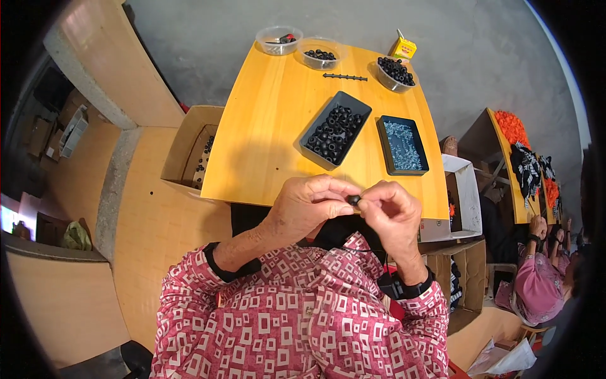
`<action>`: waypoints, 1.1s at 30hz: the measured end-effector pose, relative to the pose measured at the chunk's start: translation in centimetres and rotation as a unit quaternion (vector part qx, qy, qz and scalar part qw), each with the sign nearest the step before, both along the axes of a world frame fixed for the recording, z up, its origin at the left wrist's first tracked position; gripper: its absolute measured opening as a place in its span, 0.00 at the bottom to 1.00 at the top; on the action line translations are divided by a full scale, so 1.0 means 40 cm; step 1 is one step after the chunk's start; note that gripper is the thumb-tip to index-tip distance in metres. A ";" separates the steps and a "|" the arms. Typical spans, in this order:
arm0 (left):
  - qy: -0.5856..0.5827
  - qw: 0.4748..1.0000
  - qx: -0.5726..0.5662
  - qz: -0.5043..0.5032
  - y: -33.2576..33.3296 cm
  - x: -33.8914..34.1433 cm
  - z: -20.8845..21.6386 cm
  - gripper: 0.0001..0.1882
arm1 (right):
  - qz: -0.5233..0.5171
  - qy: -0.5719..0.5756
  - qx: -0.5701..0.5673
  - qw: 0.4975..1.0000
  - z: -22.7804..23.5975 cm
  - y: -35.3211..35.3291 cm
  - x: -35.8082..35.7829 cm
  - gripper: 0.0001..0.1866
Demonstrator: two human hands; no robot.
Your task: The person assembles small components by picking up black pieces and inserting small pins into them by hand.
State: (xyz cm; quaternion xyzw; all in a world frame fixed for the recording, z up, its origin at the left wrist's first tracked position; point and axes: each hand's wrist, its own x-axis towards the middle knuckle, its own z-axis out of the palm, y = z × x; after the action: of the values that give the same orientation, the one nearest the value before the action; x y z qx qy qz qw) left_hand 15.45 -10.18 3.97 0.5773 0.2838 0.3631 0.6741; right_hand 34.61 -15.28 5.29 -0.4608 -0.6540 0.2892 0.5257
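Note:
Over the near edge of the yellow table [252, 139], my two hands meet at a small round black bead-like part [353, 199]. My left hand [314, 201] pinches it from one side with thumb and fingertips. From the other side, the fingers of my right hand [390, 208] are closed at the same part; whatever else they hold is hidden. Just beyond my hands lies a dark rectangular tray [304, 140] heaped with similar black parts [334, 129]. To its right is a shallower dark tray [424, 165] scattered with tiny pale pieces [404, 142].
Clear round tubs [258, 39] with black parts line the table's far side, near a thin black ribbed rod [344, 77] and a small yellow carton [404, 48]. Cardboard boxes flank the table, one [183, 142] at the left. A person in pink [540, 281] works at another table, right.

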 end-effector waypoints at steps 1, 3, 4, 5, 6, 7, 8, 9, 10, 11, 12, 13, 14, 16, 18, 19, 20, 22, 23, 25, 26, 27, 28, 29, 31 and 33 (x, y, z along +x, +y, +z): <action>-0.017 0.999 -0.028 -0.021 -0.002 -0.003 0.005 0.12 | 0.012 0.110 -0.081 0.991 -0.002 0.002 0.006 0.04; -0.010 1.000 -0.014 -0.012 -0.001 -0.002 0.000 0.13 | 0.024 0.218 -0.161 0.962 -0.011 0.005 0.010 0.04; -0.002 1.000 0.000 -0.003 0.001 -0.002 -0.002 0.14 | 0.045 0.246 -0.164 0.954 -0.017 0.007 0.010 0.04; -0.002 1.000 0.000 -0.003 0.002 -0.001 -0.004 0.14 | 0.067 0.273 -0.167 0.945 -0.020 0.009 0.009 0.04; 0.005 1.000 0.003 0.004 0.001 -0.001 -0.009 0.14 | 0.068 0.273 -0.169 0.945 -0.021 0.008 0.008 0.04; 0.012 1.000 0.005 0.010 -0.001 0.000 -0.012 0.14 | 0.066 0.281 -0.170 0.942 -0.020 0.008 0.005 0.04; 0.012 1.000 0.004 0.011 -0.004 0.000 -0.011 0.14 | 0.064 0.290 -0.172 0.939 -0.021 0.008 0.002 0.04; 0.006 1.000 -0.002 0.011 -0.006 0.001 -0.006 0.13 | 0.064 0.290 -0.173 0.939 -0.021 0.007 0.000 0.04; 0.000 1.000 -0.007 0.012 -0.008 0.001 -0.001 0.12 | 0.060 0.301 -0.178 0.935 -0.021 0.007 -0.003 0.04; 0.000 1.000 -0.008 0.012 -0.008 0.001 0.000 0.12 | 0.056 0.311 -0.183 0.931 -0.022 0.006 -0.005 0.03; 0.019 1.000 0.002 0.017 -0.007 0.000 0.001 0.12 | 0.056 0.311 -0.183 0.931 -0.025 0.006 -0.007 0.03; 0.037 0.999 0.013 0.021 -0.007 -0.001 0.002 0.11 | 0.057 0.306 -0.173 0.934 -0.030 0.006 -0.009 0.03; 0.038 0.999 0.012 0.021 -0.009 -0.003 0.004 0.11 | 0.057 0.301 -0.163 0.938 -0.033 0.006 -0.009 0.03; 0.023 0.999 -0.031 0.023 -0.014 -0.009 0.008 0.12 | 0.068 0.276 -0.164 0.945 -0.024 0.003 -0.006 0.04; 0.010 0.999 -0.042 0.011 -0.013 -0.017 0.017 0.11 | 0.078 0.252 -0.165 0.950 -0.024 0.001 0.006 0.05; -0.003 0.999 -0.052 -0.001 -0.011 -0.021 0.019 0.10 | 0.085 0.204 -0.148 0.964 -0.026 0.001 0.018 0.06; -0.002 0.999 -0.054 -0.001 -0.005 -0.024 0.015 0.10 | 0.092 0.155 -0.132 0.975 -0.029 0.001 0.024 0.08; 0.025 0.996 -0.045 -0.066 0.008 -0.027 0.007 0.14 | 0.094 0.107 -0.100 0.985 -0.021 -0.001 0.025 0.10; 0.025 0.996 -0.048 -0.068 0.011 -0.028 0.009 0.14 | 0.097 0.057 -0.065 0.992 -0.013 -0.003 0.026 0.12; -0.010 0.996 -0.030 -0.085 0.015 -0.031 0.018 0.23 | 0.106 -0.016 -0.048 0.993 0.012 0.004 0.035 0.17; -0.010 0.996 -0.033 -0.084 0.019 -0.030 0.017 0.23 | 0.127 -0.110 0.010 0.986 0.022 0.014 0.038 0.19; -0.004 0.994 -0.031 -0.107 0.025 -0.028 0.017 0.27 | 0.145 -0.202 0.067 0.966 0.028 0.016 0.040 0.22; 0.002 0.991 -0.028 -0.130 0.029 -0.027 0.017 0.31 | 0.146 -0.213 0.055 0.965 0.030 0.012 0.043 0.23; 0.002 0.991 -0.032 -0.131 0.033 -0.026 0.019 0.31 | 0.146 -0.212 0.051 0.965 0.036 0.010 0.041 0.23; 0.019 0.986 0.000 -0.168 0.039 -0.022 0.025 0.33 | 0.140 -0.270 0.109 0.946 0.049 0.007 0.036 0.23; 0.022 0.985 -0.004 -0.171 0.042 -0.016 0.037 0.34 | 0.137 -0.273 0.117 0.945 0.048 0.002 0.035 0.23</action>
State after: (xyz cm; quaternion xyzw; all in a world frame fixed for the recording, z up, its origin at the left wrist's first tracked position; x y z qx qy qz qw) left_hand 14.79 -8.50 5.43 0.6222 0.1974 0.2286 0.7222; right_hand 36.01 -15.18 7.22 -0.3633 -0.8585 0.1432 0.3325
